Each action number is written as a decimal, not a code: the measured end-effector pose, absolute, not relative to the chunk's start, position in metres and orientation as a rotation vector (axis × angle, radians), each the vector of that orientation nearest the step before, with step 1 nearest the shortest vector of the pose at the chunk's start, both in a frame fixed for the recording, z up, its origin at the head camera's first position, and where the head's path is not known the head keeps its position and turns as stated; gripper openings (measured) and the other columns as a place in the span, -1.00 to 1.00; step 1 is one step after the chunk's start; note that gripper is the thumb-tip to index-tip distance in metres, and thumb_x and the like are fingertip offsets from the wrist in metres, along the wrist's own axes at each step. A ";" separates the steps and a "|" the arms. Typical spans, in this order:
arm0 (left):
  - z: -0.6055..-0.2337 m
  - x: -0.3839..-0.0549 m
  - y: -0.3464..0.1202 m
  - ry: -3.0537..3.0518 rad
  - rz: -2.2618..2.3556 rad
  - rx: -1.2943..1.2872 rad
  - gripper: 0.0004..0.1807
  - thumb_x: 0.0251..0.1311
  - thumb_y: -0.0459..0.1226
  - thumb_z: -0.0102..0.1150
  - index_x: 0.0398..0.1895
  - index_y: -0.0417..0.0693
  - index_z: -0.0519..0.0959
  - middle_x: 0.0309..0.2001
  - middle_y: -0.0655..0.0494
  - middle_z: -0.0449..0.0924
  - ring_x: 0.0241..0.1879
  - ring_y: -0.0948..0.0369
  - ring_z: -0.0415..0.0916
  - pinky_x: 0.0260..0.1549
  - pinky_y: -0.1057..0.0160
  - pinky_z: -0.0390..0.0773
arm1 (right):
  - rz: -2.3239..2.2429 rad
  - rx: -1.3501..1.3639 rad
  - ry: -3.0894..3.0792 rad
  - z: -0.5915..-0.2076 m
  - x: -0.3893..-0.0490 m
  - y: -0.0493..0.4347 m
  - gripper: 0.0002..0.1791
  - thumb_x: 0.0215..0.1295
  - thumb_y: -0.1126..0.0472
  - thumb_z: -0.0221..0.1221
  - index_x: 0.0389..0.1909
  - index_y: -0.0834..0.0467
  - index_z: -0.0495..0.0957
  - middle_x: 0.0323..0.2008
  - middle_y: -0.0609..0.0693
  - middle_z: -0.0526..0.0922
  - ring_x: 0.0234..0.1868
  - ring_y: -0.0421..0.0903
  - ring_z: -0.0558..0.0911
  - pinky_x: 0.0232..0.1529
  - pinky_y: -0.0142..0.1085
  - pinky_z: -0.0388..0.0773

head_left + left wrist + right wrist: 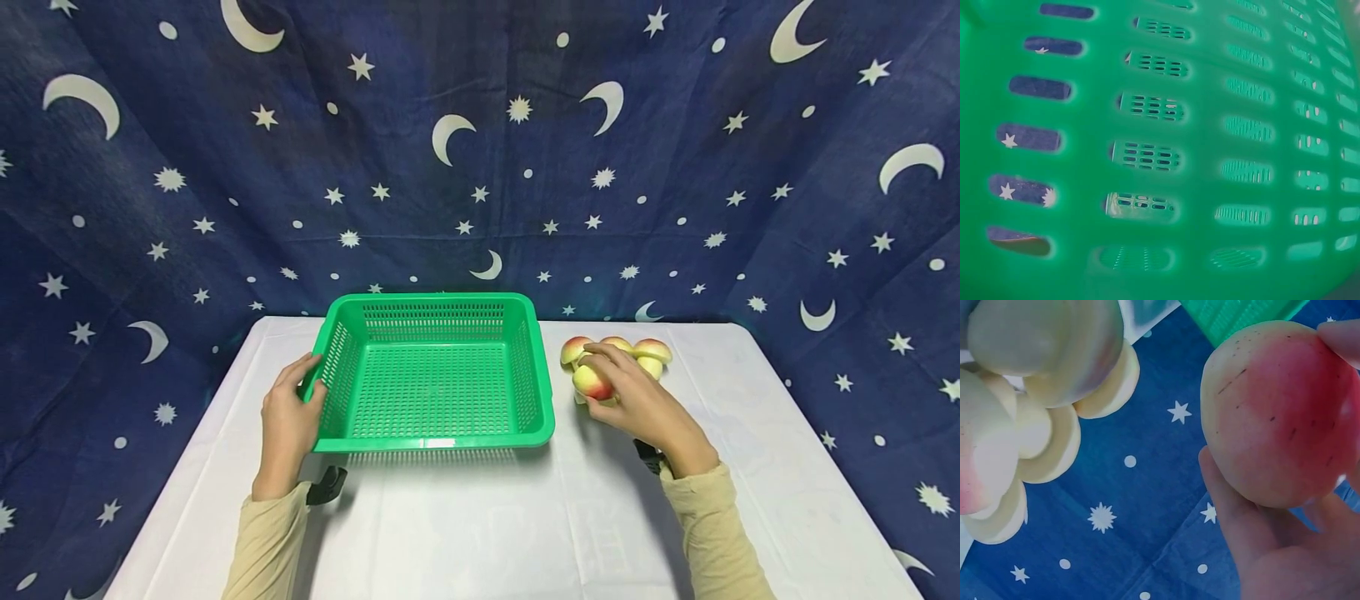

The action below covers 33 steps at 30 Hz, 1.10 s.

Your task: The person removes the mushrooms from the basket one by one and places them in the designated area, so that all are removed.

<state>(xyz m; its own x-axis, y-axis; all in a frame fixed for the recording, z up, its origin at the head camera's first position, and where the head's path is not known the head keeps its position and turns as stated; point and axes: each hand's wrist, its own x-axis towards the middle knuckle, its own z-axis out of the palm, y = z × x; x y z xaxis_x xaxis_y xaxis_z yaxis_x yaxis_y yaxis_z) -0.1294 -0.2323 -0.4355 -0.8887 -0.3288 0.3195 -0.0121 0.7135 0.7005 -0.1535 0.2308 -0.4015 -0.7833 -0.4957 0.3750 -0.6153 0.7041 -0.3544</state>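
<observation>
At the left side of a green plastic basket (435, 444), my left hand (288, 417) grips the rim with bent fingers and thumb. The basket's slotted wall (1197, 181) fills the left wrist view, and the hand is out of sight there. My right hand (637, 400) holds a toy mushroom (592, 383) by its rounded yellow-and-red cap. Close up, the cap (1279, 419) shows a red blush and dark specks between thumb and fingers; its stem is mostly hidden. Other toy mushrooms (652, 350) with pale stems cluster just behind that hand.
A white cloth covers the table (480, 525). Behind it hangs a dark blue curtain (510, 208) with moons and stars. The basket's inner floor (435, 392) shows bare mesh. Dark wrist devices (327, 485) sit below both hands.
</observation>
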 end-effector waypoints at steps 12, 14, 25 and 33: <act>-0.437 -0.130 -0.232 -2.475 -1.022 0.255 -0.56 0.27 -0.45 0.07 0.24 -0.19 0.55 0.32 -0.12 0.47 0.27 -0.17 0.44 0.11 -0.22 0.47 | 0.651 0.888 -2.639 -0.407 -0.153 0.248 -0.51 0.04 0.24 0.41 0.04 0.17 0.56 0.16 0.14 0.50 0.07 0.02 0.53 -0.02 -0.05 0.53; -0.437 -0.130 -0.232 -2.473 -1.017 0.251 -0.56 0.27 -0.45 0.07 0.23 -0.19 0.55 0.31 -0.13 0.47 0.26 -0.18 0.43 0.12 -0.23 0.46 | 0.648 0.878 -2.655 -0.407 -0.152 0.251 -0.51 0.05 0.24 0.42 0.06 0.16 0.56 0.19 0.13 0.49 0.06 0.00 0.53 -0.05 -0.06 0.54; -0.437 -0.130 -0.232 -2.478 -1.013 0.247 -0.56 0.28 -0.44 0.06 0.24 -0.19 0.54 0.31 -0.14 0.47 0.23 -0.19 0.46 0.07 -0.22 0.49 | 0.649 0.827 -2.685 -0.411 -0.148 0.269 -0.49 0.03 0.33 0.42 0.06 0.22 0.56 0.20 0.17 0.50 0.01 0.08 0.60 -0.15 -0.09 0.59; -0.436 -0.130 -0.232 -2.479 -1.019 0.255 -0.56 0.28 -0.45 0.07 0.24 -0.19 0.55 0.32 -0.13 0.46 0.25 -0.19 0.45 0.10 -0.23 0.48 | 0.625 0.796 -2.674 -0.414 -0.147 0.283 -0.46 0.00 0.31 0.45 0.06 0.22 0.54 0.17 0.16 0.51 0.18 0.13 0.48 0.10 -0.15 0.38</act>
